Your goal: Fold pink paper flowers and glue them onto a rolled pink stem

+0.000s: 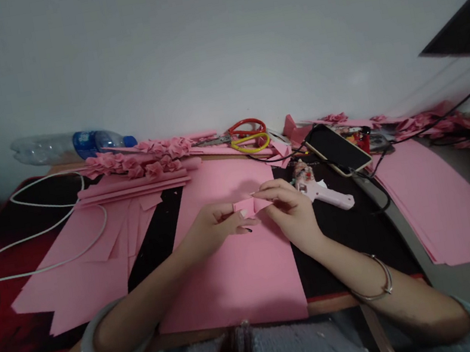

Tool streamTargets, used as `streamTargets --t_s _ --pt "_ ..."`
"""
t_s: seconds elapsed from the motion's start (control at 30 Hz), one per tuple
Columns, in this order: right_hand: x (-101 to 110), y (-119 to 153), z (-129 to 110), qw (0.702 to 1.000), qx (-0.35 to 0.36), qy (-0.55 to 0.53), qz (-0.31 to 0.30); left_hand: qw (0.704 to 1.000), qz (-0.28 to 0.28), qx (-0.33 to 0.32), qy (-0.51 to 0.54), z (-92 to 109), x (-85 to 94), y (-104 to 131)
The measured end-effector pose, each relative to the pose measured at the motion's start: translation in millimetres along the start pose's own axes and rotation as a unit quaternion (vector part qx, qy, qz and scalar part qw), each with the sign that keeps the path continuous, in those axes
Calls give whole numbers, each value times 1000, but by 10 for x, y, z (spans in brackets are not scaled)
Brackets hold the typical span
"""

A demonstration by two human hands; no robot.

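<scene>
Between my two hands is a small folded piece of pink paper (247, 205), held above a large pink sheet (239, 278). My left hand (220, 224) pinches its left side, with the thumb on top. On the right side, the fingers and thumb of my right hand (293, 211) close on a pointed flap of the same paper. A hot glue gun (329, 193) with a pale handle lies just beyond my right wrist. Part of the folded paper is hidden behind my fingertips.
Pink paper flowers (154, 160), scissors (250, 137) with red and yellow handles, and a phone (339, 148) lie along the back. A plastic bottle (75, 145) rests by the wall. Pink sheets (450, 211) are stacked at right, more sheets (82, 263) at left under a white cable (23, 237).
</scene>
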State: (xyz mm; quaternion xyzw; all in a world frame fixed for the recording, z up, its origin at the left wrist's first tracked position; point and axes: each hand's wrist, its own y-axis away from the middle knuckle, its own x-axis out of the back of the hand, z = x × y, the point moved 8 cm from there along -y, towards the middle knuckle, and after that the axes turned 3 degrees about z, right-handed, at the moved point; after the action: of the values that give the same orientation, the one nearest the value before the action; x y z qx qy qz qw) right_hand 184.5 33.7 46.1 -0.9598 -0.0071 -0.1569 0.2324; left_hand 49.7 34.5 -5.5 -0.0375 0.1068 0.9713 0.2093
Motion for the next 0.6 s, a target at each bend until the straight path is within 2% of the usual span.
streamTargets --t_s 0.1,0.23,0.4,0.6 --pt "11 11 -10 1000 10 1 7 1000 -7 -2 2 27 -16 12" --pt "-28 23 -40 999 29 40 -13 1000 1 -2 8 47 -9 21" --pt "-83 47 -105 994 69 83 -33 998 31 36 34 -16 34 15" --pt "-165 85 -164 983 112 118 -88 996 54 46 60 -52 86 -3"
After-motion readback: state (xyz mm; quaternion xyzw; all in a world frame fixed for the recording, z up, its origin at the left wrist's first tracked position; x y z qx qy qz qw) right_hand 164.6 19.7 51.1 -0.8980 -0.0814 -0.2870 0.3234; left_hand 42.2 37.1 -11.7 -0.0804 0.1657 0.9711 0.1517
